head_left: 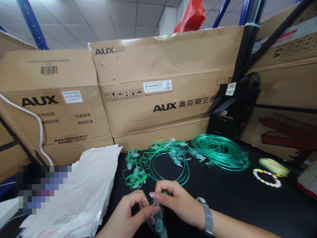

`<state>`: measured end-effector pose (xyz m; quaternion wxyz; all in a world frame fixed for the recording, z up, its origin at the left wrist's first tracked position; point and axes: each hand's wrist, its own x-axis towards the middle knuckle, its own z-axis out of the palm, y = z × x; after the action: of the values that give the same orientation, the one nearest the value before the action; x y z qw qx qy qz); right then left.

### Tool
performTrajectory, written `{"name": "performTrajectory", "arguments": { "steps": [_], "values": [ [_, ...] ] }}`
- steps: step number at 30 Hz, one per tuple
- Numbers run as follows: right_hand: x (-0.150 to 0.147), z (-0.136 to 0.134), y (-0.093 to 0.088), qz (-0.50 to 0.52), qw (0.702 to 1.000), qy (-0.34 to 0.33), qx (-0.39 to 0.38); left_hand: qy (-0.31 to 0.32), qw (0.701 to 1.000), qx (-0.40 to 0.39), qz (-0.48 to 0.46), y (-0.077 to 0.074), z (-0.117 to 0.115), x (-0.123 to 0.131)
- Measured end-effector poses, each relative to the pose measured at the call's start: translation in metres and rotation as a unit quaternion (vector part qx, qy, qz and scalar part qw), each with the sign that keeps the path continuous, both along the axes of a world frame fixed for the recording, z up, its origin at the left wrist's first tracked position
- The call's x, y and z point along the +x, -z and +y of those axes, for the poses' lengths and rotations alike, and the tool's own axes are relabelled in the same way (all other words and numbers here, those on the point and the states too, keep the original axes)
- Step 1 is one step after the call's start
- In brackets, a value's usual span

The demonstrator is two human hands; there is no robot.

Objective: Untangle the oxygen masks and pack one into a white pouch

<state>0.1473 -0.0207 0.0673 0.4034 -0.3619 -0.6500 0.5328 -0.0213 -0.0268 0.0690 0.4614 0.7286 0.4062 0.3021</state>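
Near the front edge of the view, my left hand (136,209) and my right hand (171,197) work close together on a clear, green-tinted oxygen mask (159,225). The left thumb and fingers are closed on the mask's rim. My right thumb and index finger pinch its upper edge by a small clip, with a bit of green strap showing beside them. Part of the mask is hidden by my fingers. Beyond my hands lie several more oxygen masks (176,158) with tangled green elastic straps (136,178) and looped thin tubing (188,172).
A large coil of green tubing (220,152) lies at the back right. A beaded bracelet (266,182) and a pale yellow case (273,166) are at the right. White plastic packages (96,175) are stacked at the left. Cardboard boxes (158,122) and a black bag (230,115) stand behind.
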Motion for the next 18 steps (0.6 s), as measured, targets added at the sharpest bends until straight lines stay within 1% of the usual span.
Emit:
{"name": "performTrajectory", "arguments": {
  "steps": [7,12,18],
  "values": [
    [-0.0007,-0.0018,-0.0028,0.013,1.000,-0.016,0.015,-0.042,0.999,0.010,0.008,0.0020,0.0002,-0.0011],
    [0.0005,-0.0029,-0.0011,-0.005,0.999,-0.006,0.046,-0.048,0.997,0.052,0.009,0.0014,-0.0026,-0.0022],
    [0.0014,-0.0046,0.0007,-0.021,0.997,0.006,0.077,-0.036,0.993,0.108,0.024,0.0065,-0.0045,-0.0024]
  ]
}}
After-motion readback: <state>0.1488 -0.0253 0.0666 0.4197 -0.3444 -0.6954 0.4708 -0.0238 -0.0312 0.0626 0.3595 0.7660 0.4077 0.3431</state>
